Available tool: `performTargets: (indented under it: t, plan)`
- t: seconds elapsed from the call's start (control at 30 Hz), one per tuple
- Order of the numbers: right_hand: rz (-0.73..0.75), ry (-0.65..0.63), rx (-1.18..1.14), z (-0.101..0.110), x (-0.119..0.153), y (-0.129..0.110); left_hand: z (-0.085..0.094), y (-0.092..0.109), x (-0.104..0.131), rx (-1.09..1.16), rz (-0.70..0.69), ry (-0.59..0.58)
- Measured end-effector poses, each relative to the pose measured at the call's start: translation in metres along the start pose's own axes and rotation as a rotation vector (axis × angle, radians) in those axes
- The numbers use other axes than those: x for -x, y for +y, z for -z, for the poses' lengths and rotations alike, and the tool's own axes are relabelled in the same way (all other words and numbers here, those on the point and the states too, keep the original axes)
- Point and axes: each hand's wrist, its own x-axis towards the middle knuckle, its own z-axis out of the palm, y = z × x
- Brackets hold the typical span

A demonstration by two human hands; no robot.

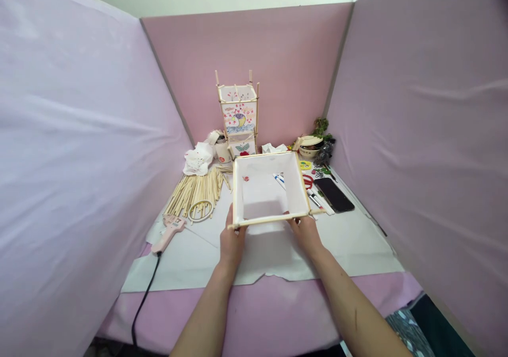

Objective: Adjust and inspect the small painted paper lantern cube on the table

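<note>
A box-shaped frame of pale wooden sticks with white paper sides is held above the white sheet, its open side facing me. My left hand grips its lower left corner, with the fingers partly behind it. At the lower right, my right hand holds the bottom edge. Through the frame's opening, pens and a small red mark show. Behind it stands a taller stick-and-paper tower with colourful drawings on its sides.
Wooden sticks, a tape roll and a pink glue gun with a black cable lie left. Right are a phone, red scissors, markers and a bowl. Crumpled white tissue sits back left.
</note>
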Motion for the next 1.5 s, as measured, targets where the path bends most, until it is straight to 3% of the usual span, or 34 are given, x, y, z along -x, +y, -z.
performTargets:
  t: [0.3, 0.57, 0.77, 1.17, 1.37, 1.5]
  plan:
    - [-0.040, -0.146, 0.046, -0.002, -0.003, 0.000, -0.002, 0.003, -0.003, -0.071, 0.011, -0.113]
    - [-0.013, -0.096, 0.046, 0.002, -0.002, -0.006, 0.001, 0.001, -0.001, -0.016, -0.003, -0.106]
    - [-0.008, -0.044, 0.033, 0.001, -0.004, -0.003, -0.006, 0.003, -0.004, -0.031, -0.071, -0.075]
    - [-0.011, -0.053, 0.037, -0.002, -0.006, 0.006, -0.013, -0.001, -0.011, -0.075, -0.021, -0.102]
    - [-0.015, -0.038, 0.024, -0.004, -0.005, 0.008, -0.006, 0.008, -0.002, -0.052, 0.004, -0.110]
    - [0.021, 0.004, 0.061, -0.006, -0.006, 0.013, 0.009, 0.009, 0.011, -0.128, -0.024, -0.031]
